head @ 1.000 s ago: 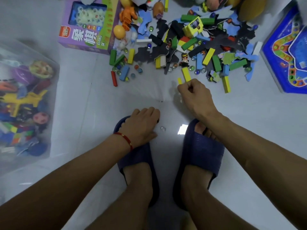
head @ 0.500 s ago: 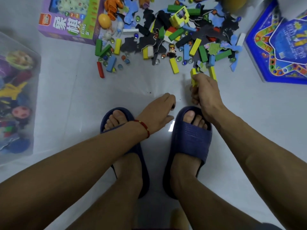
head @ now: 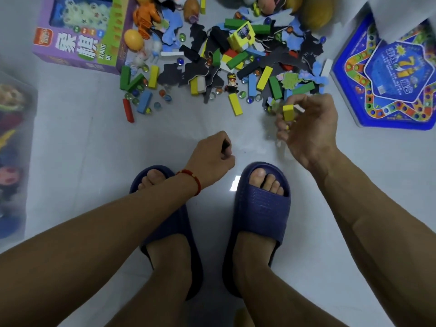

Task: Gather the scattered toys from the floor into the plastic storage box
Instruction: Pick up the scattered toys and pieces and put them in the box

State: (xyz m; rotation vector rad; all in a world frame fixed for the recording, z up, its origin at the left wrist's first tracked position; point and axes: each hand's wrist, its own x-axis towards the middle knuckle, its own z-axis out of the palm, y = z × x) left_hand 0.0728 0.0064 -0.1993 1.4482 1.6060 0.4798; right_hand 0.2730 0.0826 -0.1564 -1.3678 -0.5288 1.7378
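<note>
Floor point(head: 70, 147): toy pile point(head: 236, 62) between purple box point(head: 77, 43), blue board point(head: 387, 74).

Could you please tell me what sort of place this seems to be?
Probably a room in a home: toys lie scattered on a pale tiled floor, beside a purple game box and a blue board game, and the person wears slippers.

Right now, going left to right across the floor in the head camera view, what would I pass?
Plastic storage box → purple game box → red block → left hand → yellow block lying loose → right hand, gripping a small yellow block → blue board game.
</note>
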